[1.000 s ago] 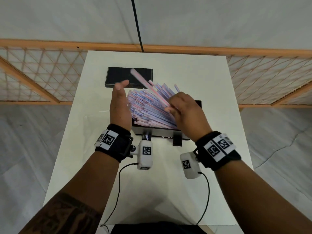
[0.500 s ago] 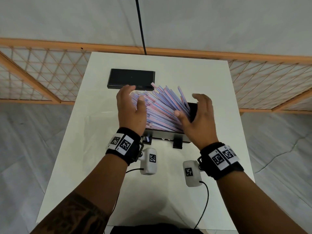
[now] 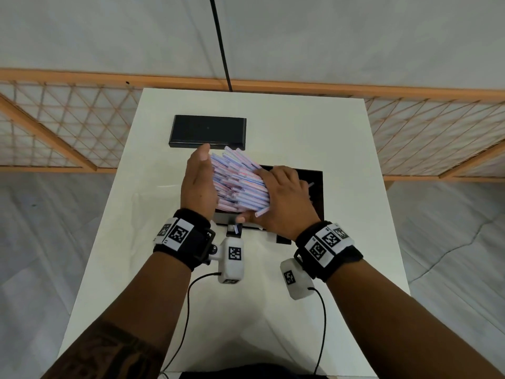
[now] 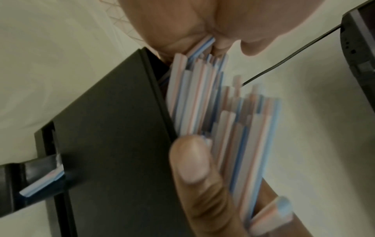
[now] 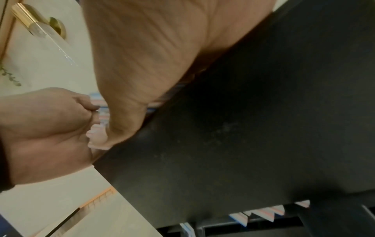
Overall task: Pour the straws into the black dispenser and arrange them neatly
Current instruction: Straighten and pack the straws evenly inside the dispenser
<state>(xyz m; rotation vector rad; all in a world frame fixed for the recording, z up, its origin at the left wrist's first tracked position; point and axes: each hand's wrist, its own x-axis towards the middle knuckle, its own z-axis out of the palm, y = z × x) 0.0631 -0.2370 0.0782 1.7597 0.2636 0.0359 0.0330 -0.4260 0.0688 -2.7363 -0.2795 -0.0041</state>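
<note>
Straws (image 3: 240, 184): paper-look wrappers, matt, white with thin pink and blue stripes; flat cut ends show in the left wrist view (image 4: 223, 121). Black dispenser (image 3: 317, 192): hard plastic, smooth, semi-matt with a faint sheen; its front panel (image 5: 253, 128) carries dusty specks. Black lid (image 3: 207, 131): same smooth plastic, slightly glossy top. Surface (image 3: 314, 127): white, smooth, matt laminate look. Wrist bands (image 3: 188, 239): black cloth, with printed paper-like tags. Camera pods (image 3: 232, 259): white plastic, smooth. Screen frame (image 3: 300, 87): wood, orange-toned, satin. Floor (image 3: 451, 214): grey, stone-look, lightly veined.
</note>
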